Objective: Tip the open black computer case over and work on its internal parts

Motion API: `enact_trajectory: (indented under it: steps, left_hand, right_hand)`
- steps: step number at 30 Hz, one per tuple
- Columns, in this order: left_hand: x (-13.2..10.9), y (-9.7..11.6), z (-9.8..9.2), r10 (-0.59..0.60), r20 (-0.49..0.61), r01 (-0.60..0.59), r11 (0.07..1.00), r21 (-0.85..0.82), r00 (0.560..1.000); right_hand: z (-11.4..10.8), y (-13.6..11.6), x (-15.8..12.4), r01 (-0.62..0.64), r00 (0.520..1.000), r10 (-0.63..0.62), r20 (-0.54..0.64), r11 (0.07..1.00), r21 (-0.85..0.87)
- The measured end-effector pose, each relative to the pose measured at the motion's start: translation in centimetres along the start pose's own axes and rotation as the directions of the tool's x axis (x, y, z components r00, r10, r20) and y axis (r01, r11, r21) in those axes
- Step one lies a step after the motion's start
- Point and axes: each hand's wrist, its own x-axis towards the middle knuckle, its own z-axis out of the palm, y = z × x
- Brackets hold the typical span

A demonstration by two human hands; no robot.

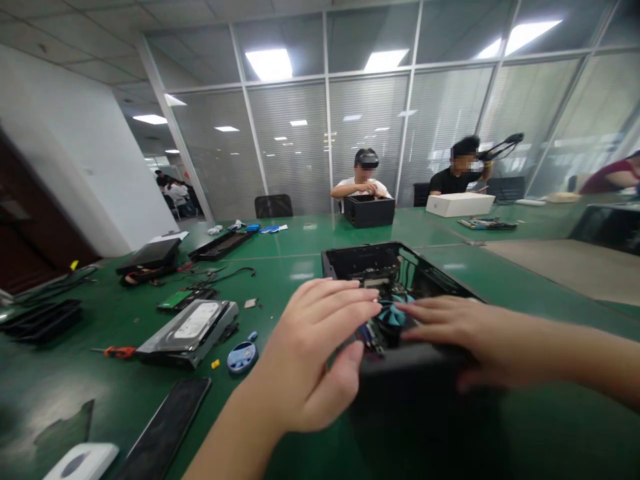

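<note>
An open black computer case stands on the green table before me. Inside it, a cooling fan with blue blades shows between my hands, among circuit boards and cables. My left hand is over the left side of the case, its fingers stretched out towards the fan. From the right, my right hand reaches across the case wall, fingers extended and slightly blurred, tips close to the fan. Neither hand visibly holds anything. Whether the fingertips touch the fan cannot be made out.
Left of the case lie a hard drive, an orange-handled screwdriver, a round blue container and a flat black panel. Across the table, a person works at another black case. A white box stands farther right.
</note>
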Motion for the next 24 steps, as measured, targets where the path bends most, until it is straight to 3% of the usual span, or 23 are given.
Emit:
enact_trajectory:
  steps: [1, 2, 3, 5, 7, 10, 14, 17, 19, 21, 24]
  left_hand:
    - [0.2, 0.5, -0.4, 0.013, -0.088, -0.014, 1.000, -0.012, 0.996]
    - [0.3, 1.1, -0.5, 0.039, -0.130, -0.042, 0.999, -0.014, 0.991]
    - [0.4, 1.8, -0.4, 0.075, -0.115, -0.075, 0.997, 0.004, 0.991]
    - [0.5, 3.2, 0.3, 0.129, 0.044, -0.133, 0.986, 0.100, 0.991]
    - [0.5, 4.0, 1.0, 0.103, 0.233, -0.153, 0.967, 0.205, 0.967]
    - [0.3, 3.3, 1.8, -0.048, 0.370, -0.066, 0.955, 0.288, 0.928]
    - [-0.8, -0.4, 3.8, -0.212, 0.488, 0.062, 0.950, 0.307, 0.847]
    - [-2.6, -4.3, 6.7, -0.380, 0.541, 0.199, 0.910, 0.363, 0.750]
    - [-4.1, -6.7, 8.8, -0.452, 0.535, 0.261, 0.881, 0.395, 0.714]
    - [-5.5, -8.6, 10.7, -0.474, 0.522, 0.299, 0.873, 0.386, 0.709]
    - [-6.9, -10.1, 12.7, -0.492, 0.433, 0.330, 0.856, 0.398, 0.755]
  right_hand:
    - [-0.4, 0.8, 3.9, 0.138, 0.979, -0.136, 0.151, 0.990, -0.005]
    - [-0.7, 1.5, 7.6, 0.152, 0.974, -0.142, 0.179, 0.987, -0.043]
    - [-0.6, 1.9, 11.1, 0.095, 0.986, -0.079, 0.147, 0.990, -0.105]
    - [0.2, 1.8, 16.9, -0.129, 0.991, 0.131, -0.005, 0.970, -0.205]
    - [1.7, 0.6, 20.5, -0.309, 0.951, 0.305, -0.051, 0.925, -0.221]
    - [4.0, -1.6, 21.7, -0.326, 0.934, 0.348, 0.087, 0.925, -0.194]
    - [6.2, -2.0, 16.8, -0.270, 0.924, 0.301, 0.236, 0.950, -0.156]
    - [7.2, -0.6, 10.1, -0.308, 0.910, 0.333, 0.248, 0.942, -0.136]
    - [7.9, 0.3, 5.0, -0.387, 0.896, 0.390, 0.210, 0.920, -0.058]
    - [8.8, 0.9, 0.4, -0.486, 0.872, 0.473, 0.131, 0.868, 0.100]
    - [10.1, 0.9, -4.3, -0.513, 0.835, 0.550, -0.021, 0.791, 0.333]
